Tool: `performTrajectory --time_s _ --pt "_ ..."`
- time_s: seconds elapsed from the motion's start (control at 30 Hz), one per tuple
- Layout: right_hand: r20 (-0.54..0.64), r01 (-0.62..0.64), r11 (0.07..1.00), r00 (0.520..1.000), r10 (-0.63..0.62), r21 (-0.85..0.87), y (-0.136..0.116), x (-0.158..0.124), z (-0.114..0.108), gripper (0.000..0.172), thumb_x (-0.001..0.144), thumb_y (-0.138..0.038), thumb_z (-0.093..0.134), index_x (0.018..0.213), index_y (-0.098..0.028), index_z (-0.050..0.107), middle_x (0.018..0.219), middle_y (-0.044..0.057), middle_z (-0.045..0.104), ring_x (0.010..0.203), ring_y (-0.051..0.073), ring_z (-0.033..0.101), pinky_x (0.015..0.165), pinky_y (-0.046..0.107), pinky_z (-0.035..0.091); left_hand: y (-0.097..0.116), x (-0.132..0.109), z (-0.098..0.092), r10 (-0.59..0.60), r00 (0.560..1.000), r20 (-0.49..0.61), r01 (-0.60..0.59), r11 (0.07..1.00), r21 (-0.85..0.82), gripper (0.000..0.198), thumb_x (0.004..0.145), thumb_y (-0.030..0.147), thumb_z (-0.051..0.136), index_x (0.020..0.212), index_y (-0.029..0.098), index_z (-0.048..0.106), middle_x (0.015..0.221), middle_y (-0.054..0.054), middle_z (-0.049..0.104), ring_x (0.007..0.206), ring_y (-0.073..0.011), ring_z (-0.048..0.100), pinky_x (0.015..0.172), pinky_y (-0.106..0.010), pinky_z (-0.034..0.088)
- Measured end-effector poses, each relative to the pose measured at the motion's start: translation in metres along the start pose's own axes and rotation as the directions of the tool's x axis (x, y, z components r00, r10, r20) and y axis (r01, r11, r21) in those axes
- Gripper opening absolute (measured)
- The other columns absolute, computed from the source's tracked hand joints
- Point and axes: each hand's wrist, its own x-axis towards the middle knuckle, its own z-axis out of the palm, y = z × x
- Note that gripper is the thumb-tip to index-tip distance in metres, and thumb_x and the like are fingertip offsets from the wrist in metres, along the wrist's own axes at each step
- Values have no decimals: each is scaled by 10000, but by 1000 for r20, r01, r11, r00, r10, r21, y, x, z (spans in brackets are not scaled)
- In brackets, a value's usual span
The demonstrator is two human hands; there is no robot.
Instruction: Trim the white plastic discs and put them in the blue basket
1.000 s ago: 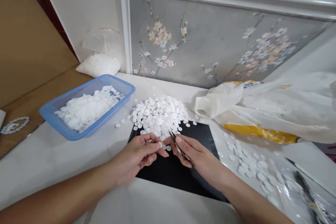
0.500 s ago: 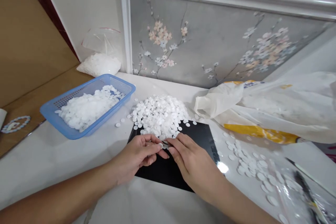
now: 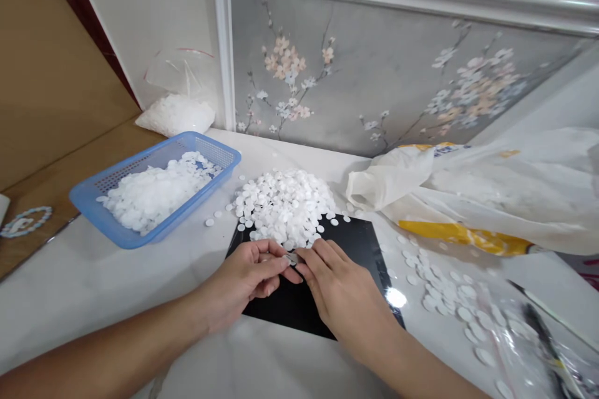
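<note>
Over the near edge of the black mat, my two hands meet fingertip to fingertip. My left hand comes in from the left with thumb and forefinger pinched shut on a small pale piece, the other fingers curled under. My right hand comes in from the right, back upward, and its fingertips close on the same piece from the other side; it is too small and too covered for me to tell its exact shape. Just beyond my fingers a pile of white discs sits half on the mat's far edge and half on the white table, with a few strays around it. To the left, well apart from my hands, a blue basket holds more white discs. Behind it, against the wall, lies a clear bag of white bits. To the right a crumpled white and yellow plastic bag lies on the table, and nearer to me loose discs are scattered beside a clear packet. A flowered panel stands along the back.
</note>
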Motion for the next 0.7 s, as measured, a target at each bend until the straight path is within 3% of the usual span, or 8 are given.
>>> performTrajectory --time_s 0.7 --pt "-36 25 999 999 -26 -31 0 -2 0 269 946 -156 348 875 -152 608 778 80 566 709 194 533 542 285 423 0 -2 1 -13 1000 3 13 1000 -3 219 783 312 654 848 149 521 801 -83 704 478 -34 363 473 -198 202"
